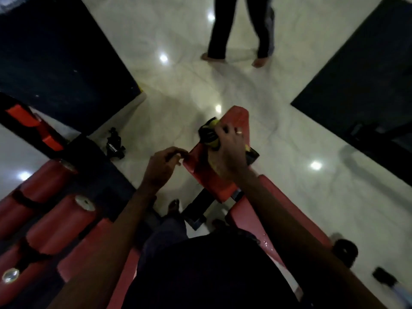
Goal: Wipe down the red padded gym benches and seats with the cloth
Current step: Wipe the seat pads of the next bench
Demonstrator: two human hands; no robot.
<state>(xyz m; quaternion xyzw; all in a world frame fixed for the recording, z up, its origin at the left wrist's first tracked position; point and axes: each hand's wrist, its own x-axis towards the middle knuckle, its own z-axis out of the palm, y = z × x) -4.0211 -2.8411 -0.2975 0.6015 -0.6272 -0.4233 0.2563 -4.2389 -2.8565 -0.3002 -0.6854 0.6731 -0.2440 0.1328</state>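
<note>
- Our right hand [229, 143] is curled around a bunched yellow and black cloth [209, 133], pressing it down on the red seat pad [214, 175]; a ring [239, 131] shows on one finger
- The cloth sits on the left half of the pad, near its middle, with part of it spilling past our fingers toward the pad's far, narrow end
- Our left hand [163, 165] is at the pad's near left corner, fingers curled with the fingertips at the pad's edge; we cannot tell whether they truly pinch the edge or only touch it
- The seat pad is tilted and tapers away from us, carried on a dark metal frame [196, 210] over the floor
- Just beyond its near end begins the longer red bench pad [281, 208], running down to the right beneath our right forearm, with a few wet glints on it
- To our left lie several red cylindrical roller pads [60, 221] with shiny end caps, side by side
- The pale glossy floor [278, 141] reflects ceiling lights, and dark mats [55, 59] cover it at upper left and upper right
- At the top, well apart from us, another person's legs [239, 30] in dark trousers stand barefoot on the floor
</note>
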